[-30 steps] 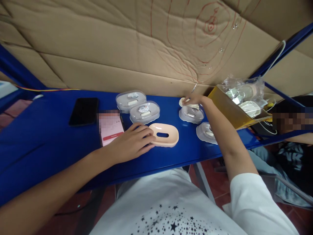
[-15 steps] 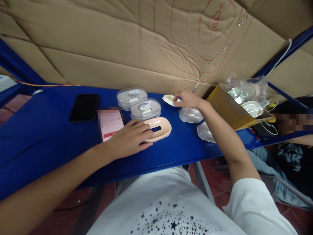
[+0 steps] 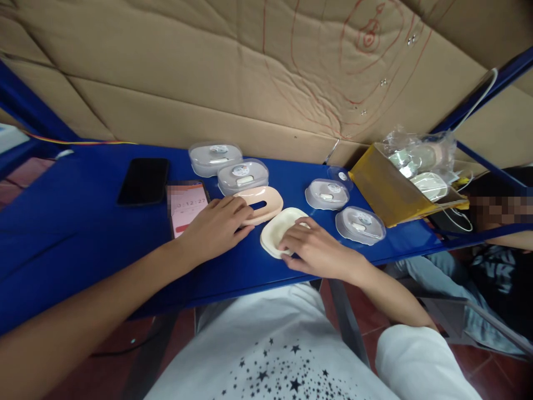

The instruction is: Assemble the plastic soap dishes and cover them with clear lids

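My left hand (image 3: 222,225) grips the left end of a peach oval dish (image 3: 272,201) with a dark slot in its middle. Just in front and to its right lies a cream oval dish (image 3: 272,234), shallow and smooth inside. My right hand (image 3: 306,244) is closed on its right side, with fingertips reaching into the hollow. Part of each dish is hidden under my fingers. Behind the peach dish stand two clear plastic cases, a nearer one (image 3: 245,176) and a farther one (image 3: 212,160), each with a white tab and a round sticker.
Two more clear cases (image 3: 327,194) (image 3: 361,226) sit to the right, near a yellow-edged box (image 3: 391,189) of bagged parts. A black phone (image 3: 144,180) and a phone showing a timer (image 3: 187,206) lie at left. Cardboard (image 3: 187,72) walls the back. A person (image 3: 499,278) sits at right.
My right hand has brought the cream dish from the back toward the front edge, beside the peach dish. The peach dish and the two cases behind it have shifted slightly back and left.
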`<state>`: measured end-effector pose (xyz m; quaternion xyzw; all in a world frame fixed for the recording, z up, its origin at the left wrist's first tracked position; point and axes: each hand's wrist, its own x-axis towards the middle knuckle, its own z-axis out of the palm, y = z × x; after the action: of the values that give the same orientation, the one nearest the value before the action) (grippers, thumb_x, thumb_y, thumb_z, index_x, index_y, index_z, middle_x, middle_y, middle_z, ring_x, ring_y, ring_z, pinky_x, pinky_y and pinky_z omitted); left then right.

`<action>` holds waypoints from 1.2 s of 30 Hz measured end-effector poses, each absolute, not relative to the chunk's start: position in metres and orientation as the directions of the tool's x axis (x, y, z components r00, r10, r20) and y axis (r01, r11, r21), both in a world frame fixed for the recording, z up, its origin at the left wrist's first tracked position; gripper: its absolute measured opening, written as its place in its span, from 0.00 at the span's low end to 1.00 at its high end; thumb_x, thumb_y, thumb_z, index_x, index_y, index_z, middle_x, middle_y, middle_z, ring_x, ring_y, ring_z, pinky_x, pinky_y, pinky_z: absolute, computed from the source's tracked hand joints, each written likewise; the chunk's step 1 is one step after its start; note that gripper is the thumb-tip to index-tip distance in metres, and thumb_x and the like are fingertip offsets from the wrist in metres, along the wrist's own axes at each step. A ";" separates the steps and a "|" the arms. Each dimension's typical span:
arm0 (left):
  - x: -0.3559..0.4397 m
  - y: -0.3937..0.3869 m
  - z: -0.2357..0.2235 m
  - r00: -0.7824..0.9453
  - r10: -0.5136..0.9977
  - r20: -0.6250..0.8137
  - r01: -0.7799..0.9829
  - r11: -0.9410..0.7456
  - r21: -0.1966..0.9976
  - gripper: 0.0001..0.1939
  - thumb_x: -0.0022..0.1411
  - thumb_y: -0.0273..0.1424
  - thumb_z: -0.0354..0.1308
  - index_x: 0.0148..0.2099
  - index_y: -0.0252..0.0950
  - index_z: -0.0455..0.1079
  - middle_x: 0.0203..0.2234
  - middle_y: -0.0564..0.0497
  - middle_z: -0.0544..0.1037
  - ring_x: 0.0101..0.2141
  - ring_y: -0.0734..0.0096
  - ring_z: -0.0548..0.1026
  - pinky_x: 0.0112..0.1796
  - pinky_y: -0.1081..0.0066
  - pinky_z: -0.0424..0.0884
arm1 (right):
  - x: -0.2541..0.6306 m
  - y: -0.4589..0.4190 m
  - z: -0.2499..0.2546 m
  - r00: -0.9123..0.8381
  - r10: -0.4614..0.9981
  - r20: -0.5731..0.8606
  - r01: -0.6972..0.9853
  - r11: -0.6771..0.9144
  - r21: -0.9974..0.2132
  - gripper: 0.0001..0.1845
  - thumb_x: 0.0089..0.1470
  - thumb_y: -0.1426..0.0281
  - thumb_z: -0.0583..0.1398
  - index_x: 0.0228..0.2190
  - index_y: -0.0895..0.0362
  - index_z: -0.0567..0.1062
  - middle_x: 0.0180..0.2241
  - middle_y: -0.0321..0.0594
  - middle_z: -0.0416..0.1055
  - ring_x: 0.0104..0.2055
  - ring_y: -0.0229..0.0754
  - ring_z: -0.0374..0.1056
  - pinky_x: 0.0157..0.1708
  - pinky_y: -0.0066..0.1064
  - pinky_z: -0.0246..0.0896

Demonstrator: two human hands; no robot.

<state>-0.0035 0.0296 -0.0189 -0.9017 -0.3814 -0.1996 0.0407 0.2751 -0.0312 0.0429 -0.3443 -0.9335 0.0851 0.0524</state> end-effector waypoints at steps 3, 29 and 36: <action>-0.003 0.031 -0.019 0.630 0.673 0.387 0.698 -0.710 0.098 0.12 0.75 0.35 0.55 0.53 0.39 0.76 0.47 0.41 0.81 0.50 0.47 0.80 0.49 0.51 0.76 | 0.274 -0.028 0.038 -0.814 0.577 0.063 0.540 0.792 -0.285 0.10 0.74 0.65 0.59 0.47 0.51 0.81 0.48 0.42 0.84 0.52 0.50 0.78 0.63 0.52 0.64; 0.022 -0.011 -0.011 0.875 0.258 0.409 0.314 -0.946 -0.076 0.14 0.77 0.35 0.63 0.60 0.38 0.70 0.50 0.48 0.84 0.50 0.60 0.80 0.50 0.58 0.67 | 0.350 -0.024 -0.015 -0.658 0.669 0.346 0.556 0.741 -0.377 0.30 0.72 0.63 0.64 0.71 0.38 0.68 0.72 0.35 0.68 0.77 0.52 0.59 0.74 0.60 0.63; 0.023 -0.012 -0.011 0.856 0.264 0.444 0.329 -0.941 -0.076 0.14 0.76 0.26 0.58 0.61 0.34 0.71 0.50 0.47 0.84 0.49 0.60 0.81 0.50 0.58 0.65 | 0.340 -0.016 0.000 -0.684 0.669 0.290 0.570 0.739 -0.360 0.27 0.74 0.66 0.62 0.70 0.43 0.70 0.73 0.38 0.66 0.78 0.52 0.56 0.76 0.60 0.59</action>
<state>0.0233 -0.0115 -0.0105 -0.9604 -0.1545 -0.2194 0.0746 0.3403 -0.0161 -0.0005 -0.3407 -0.9095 0.1211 0.2050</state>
